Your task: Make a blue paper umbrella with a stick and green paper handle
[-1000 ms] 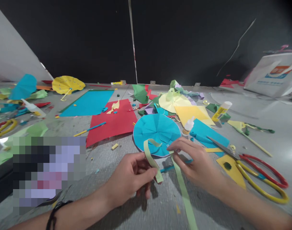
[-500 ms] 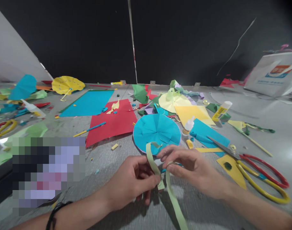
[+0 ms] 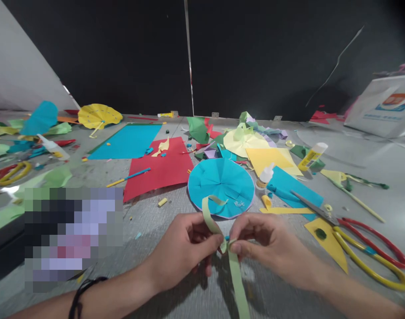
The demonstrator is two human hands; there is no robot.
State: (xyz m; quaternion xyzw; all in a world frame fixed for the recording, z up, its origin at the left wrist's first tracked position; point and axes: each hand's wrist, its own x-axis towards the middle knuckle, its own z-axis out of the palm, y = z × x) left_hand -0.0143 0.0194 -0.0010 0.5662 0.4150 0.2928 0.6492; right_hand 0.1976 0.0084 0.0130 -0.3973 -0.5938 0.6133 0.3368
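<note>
My left hand (image 3: 185, 243) pinches a pale green paper strip (image 3: 206, 213), whose upper end curls over the near edge of a round, pleated blue paper disc (image 3: 218, 177). My right hand (image 3: 260, 237) grips the strip close by, between thumb and fingers, and a long tail hangs toward me. Between the fingertips shows a small blue piece (image 3: 227, 238), mostly hidden by the fingers. The disc lies just beyond both hands, with a whitish patch (image 3: 239, 204) near its front right edge.
Right of the disc are a small white bottle (image 3: 265, 177), a glue stick (image 3: 313, 156) and scissors (image 3: 368, 237) with red and yellow handles. Red paper (image 3: 159, 173), blue paper (image 3: 127, 141) and a yellow paper fan (image 3: 99, 116) lie left. A dark wall (image 3: 122, 53) rises behind.
My right hand has lowered and closed in beside the left fingertips, with its fingers bunched on the strip. The whole view has shifted slightly, so things sit further right.
</note>
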